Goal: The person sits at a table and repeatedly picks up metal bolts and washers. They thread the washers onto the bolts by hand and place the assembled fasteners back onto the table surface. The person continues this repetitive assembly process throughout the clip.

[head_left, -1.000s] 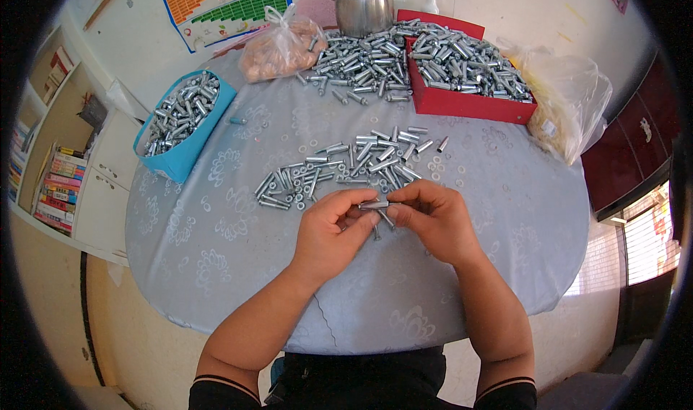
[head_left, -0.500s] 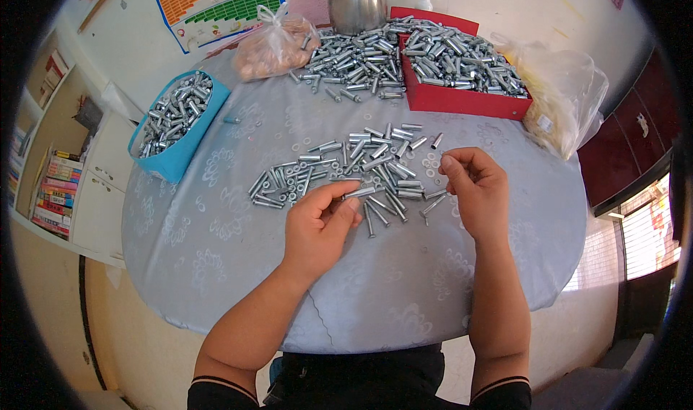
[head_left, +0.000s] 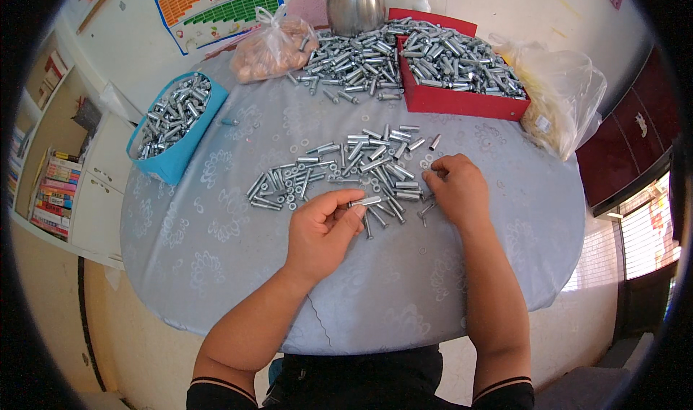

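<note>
While the round table (head_left: 216, 251) under its pale blue patterned cloth took up most of the head view, everything else sat relative to it. At its far edge: a red tray (head_left: 462, 101) heaped with metal sleeves, a loose heap of the same parts (head_left: 350, 60) just left of the tray, a steel pot (head_left: 355, 6) behind that heap. A blue bin (head_left: 177, 154) of parts hung at the table's far-left edge, a tied bag of brownish pieces (head_left: 271, 49) at the far side, a clear bag (head_left: 559, 96) at the far right.

Mid-table lay a scatter of bolts and sleeves (head_left: 339, 168).

Hands were apart. Left hand (head_left: 321, 229) sat near the table's centre, thumb and forefinger pinched on one small metal sleeve (head_left: 366, 201), lifted just clear of the scatter's near edge. Right hand (head_left: 456, 190) lay knuckles-up on the scatter's right end, fingers curled into the parts (whether it actually gripped one, I couldn't tell).

Risks, as I judged them: the pinch was fingertip-only on a smooth cylinder, so it could slip and roll across the cloth. The right hand, raking through the scatter, could also nudge loose pieces toward the table's near edge.
</note>
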The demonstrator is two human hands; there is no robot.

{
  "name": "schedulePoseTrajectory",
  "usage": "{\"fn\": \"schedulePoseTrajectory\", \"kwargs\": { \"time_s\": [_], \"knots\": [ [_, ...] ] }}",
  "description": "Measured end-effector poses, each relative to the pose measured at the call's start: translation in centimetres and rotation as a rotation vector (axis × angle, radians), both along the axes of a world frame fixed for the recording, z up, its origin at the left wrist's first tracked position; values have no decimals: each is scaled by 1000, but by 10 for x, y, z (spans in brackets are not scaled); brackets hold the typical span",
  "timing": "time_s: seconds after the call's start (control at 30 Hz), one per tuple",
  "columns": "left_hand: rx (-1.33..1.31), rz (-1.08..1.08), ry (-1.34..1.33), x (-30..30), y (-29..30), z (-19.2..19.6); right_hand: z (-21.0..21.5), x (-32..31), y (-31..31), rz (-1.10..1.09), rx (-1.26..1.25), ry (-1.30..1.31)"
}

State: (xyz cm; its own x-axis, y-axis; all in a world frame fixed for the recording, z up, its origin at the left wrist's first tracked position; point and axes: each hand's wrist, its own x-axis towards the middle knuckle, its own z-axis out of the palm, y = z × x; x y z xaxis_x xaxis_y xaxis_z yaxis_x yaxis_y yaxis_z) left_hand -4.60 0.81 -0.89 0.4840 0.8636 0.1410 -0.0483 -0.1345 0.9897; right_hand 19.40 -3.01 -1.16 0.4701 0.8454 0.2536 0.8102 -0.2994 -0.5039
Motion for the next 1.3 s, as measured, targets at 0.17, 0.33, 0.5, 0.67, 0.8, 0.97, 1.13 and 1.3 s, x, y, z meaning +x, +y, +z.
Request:
{"fn": "schedulePoseTrajectory", "kwargs": {
  "time_s": [0.17, 0.33, 0.5, 0.67, 0.8, 0.97, 1.13, 1.3],
  "knots": [
    [-5, -4, -8, 0, 0, -1, 1, -3, 1, 20, -30, -9],
    [-66, -17, 8, 0, 0, -2, 15, -15, -6, 180, 71, 403],
    [-157, -13, -44, 2, -1, 2, 14, -40, -12, 354, 137, 933],
    [-153, 5, -54, 3, -1, 0, 22, -46, -16, 432, 96, 1132],
    [-164, 4, -68, 3, -2, 3, 22, -44, -17, 449, 69, 1140],
    [-200, -33, -131, 3, 0, 4, 22, -42, -18, 466, 80, 1213],
    [-246, -58, -147, 3, 0, 6, 22, -41, -19, 467, 95, 1179],
    [-273, -41, -156, 3, -1, 7, 22, -46, -19, 435, 135, 1187]
  ]
}}
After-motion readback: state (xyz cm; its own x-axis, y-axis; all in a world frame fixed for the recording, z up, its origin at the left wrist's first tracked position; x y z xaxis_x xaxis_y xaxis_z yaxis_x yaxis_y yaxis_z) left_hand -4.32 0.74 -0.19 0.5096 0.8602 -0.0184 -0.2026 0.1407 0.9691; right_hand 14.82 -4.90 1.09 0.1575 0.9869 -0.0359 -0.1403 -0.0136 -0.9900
